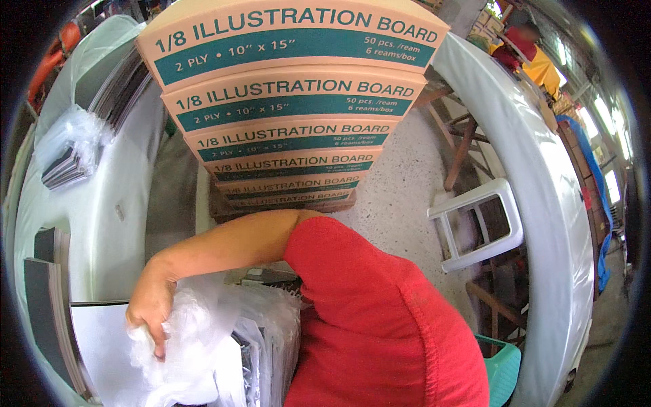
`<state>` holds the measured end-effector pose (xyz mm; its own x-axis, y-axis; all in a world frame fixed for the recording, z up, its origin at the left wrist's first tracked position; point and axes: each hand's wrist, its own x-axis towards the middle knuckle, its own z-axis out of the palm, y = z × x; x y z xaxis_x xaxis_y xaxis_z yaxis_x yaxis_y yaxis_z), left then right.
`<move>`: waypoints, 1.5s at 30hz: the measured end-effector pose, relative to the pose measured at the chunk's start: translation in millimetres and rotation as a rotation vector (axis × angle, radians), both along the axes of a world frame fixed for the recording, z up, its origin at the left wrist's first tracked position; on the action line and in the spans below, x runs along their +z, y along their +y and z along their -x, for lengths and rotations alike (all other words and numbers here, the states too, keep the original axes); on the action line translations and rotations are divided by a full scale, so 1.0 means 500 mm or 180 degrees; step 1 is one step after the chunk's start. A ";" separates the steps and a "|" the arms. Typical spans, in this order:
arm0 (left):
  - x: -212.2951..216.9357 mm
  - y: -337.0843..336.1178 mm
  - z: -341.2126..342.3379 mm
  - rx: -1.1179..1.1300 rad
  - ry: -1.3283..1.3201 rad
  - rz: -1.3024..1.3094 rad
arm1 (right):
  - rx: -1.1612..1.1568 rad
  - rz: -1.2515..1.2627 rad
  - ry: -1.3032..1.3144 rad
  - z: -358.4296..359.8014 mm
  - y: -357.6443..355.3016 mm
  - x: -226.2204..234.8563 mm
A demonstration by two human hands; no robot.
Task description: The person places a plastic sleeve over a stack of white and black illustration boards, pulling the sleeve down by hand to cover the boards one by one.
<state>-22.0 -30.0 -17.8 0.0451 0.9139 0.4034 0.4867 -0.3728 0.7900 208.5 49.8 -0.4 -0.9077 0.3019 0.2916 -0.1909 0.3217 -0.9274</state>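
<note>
My right hand (150,308) reaches across from the red sleeve (380,312) to the lower left, its fingers closed on crumpled clear plastic (196,319). The plastic looks like thin bags or film, bunched up in loose folds. Under and beside the hand lies a white board (102,339) with a dark edge, partly covered by the plastic. More layered clear plastic (274,325) hangs between the hand and my body. My left hand is out of the picture.
Printed cardboard boxes (291,74) stand in a tall stack ahead. On the covered left table (102,230) are dark-edged boards (54,319) and a plastic-wrapped stack (71,159). A white stool frame (478,224) and a green plastic seat (502,370) are at right. A person (519,51) is farther off.
</note>
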 end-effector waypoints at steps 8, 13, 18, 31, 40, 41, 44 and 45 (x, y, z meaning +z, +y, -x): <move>0.010 0.029 0.011 0.0526 0.0251 -0.0921 | -0.1881 0.1668 0.1017 0.073 0.006 0.008; 0.023 0.042 0.026 0.0794 0.0355 -0.1543 | -0.1456 0.1121 0.1736 0.167 -0.065 0.002; 0.024 0.029 0.006 0.1188 0.0519 -0.0991 | -0.2424 -0.0345 0.1055 0.219 -0.044 -0.029; 0.076 0.017 -0.013 0.1070 0.0308 -0.1487 | -0.2402 0.1632 0.0624 0.155 -0.034 -0.006; 0.068 -0.010 0.083 0.0651 0.0589 0.0496 | -0.2210 0.1561 0.1618 0.164 0.002 0.001; 0.073 -0.001 0.058 0.0430 0.0500 0.0437 | -0.2260 0.1126 0.0770 0.141 0.004 0.015; 0.108 0.008 0.002 -0.0071 -0.0117 -0.0074 | -0.1461 0.1103 0.1041 0.152 -0.003 0.023; 0.113 0.024 0.013 -0.0211 -0.0047 0.0119 | -0.1309 0.0871 0.0912 0.146 0.007 0.027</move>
